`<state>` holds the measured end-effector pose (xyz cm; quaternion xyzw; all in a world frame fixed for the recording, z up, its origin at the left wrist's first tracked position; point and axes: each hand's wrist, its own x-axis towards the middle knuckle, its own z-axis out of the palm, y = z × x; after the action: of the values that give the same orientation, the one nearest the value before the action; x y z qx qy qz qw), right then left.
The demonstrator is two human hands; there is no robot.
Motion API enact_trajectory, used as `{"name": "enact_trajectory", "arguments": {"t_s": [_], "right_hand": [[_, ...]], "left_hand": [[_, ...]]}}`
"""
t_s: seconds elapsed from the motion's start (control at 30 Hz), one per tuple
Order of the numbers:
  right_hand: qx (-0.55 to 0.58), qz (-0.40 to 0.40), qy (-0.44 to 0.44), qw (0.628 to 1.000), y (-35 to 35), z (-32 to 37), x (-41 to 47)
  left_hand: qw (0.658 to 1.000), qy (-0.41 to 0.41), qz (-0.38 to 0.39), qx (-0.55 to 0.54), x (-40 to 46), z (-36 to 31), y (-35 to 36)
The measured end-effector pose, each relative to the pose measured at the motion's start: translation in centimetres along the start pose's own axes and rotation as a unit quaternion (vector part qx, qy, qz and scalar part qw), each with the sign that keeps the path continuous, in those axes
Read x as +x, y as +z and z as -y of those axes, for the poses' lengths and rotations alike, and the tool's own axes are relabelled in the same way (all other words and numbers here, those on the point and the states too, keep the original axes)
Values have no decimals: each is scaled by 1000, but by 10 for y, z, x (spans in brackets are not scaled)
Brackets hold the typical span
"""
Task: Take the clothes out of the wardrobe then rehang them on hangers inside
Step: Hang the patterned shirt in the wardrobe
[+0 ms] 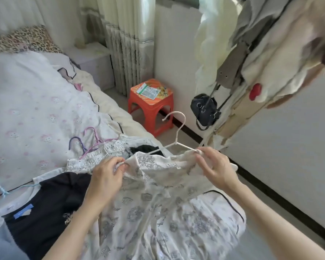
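Dressing: white hanger (174,141) inside printed shirt (158,194), over the bed (26,109).
Grip: left hand (103,177) and right hand (217,167) pinch the shoulders.
Handling: light, limp cloth (likely slips); hold seams.

A white garment (158,199) printed with grey cartoon motifs is seen over the near end of the bed, on a white hanger (174,134). A black garment (45,212) bearing a blue label (23,211) is seen at the bed's near left edge, beside a white smocked piece (94,158) speckled black. The quilt (32,113) is white with pink cartoon faces and dark piping. Purple and pink hangers (86,139) are seen on it. An orange stool (150,102), a black bag (204,109) and a leopard-print pillow (24,38) are also shown.
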<state>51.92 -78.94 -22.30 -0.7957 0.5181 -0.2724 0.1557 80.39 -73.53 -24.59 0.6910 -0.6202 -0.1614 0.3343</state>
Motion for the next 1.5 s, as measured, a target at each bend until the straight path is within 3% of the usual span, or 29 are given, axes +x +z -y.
{"name": "enact_trajectory", "arguments": {"t_s": [0.3, 0.47, 0.6, 0.77, 0.93, 1.17, 1.33, 1.5], "right_hand": [[-93, -178, 118, 972, -182, -32, -176], [-92, -326, 220, 915, -261, -24, -290], [-111, -366, 290, 877, -300, -11, -389], [-176, -403, 322, 839, -331, 5, -499], [-267, -422, 397, 770, -362, 39, -587], [-227, -489, 491, 684, -352, 105, -675], [-255, -433, 586, 636, -334, 145, -717], [-336, -457, 617, 546, -315, 188, -734]], "left_hand": [[980, 162, 75, -83, -52, -197, 29], [942, 246, 174, -146, -107, -305, 51], [899, 303, 243, -202, -168, -370, 77], [833, 409, 322, -190, -238, -436, 125], [757, 483, 388, -210, -310, -487, 157], [711, 505, 409, -268, -409, -547, 160], [653, 510, 463, -315, -458, -569, 176], [597, 569, 475, -308, -513, -588, 180]]}}
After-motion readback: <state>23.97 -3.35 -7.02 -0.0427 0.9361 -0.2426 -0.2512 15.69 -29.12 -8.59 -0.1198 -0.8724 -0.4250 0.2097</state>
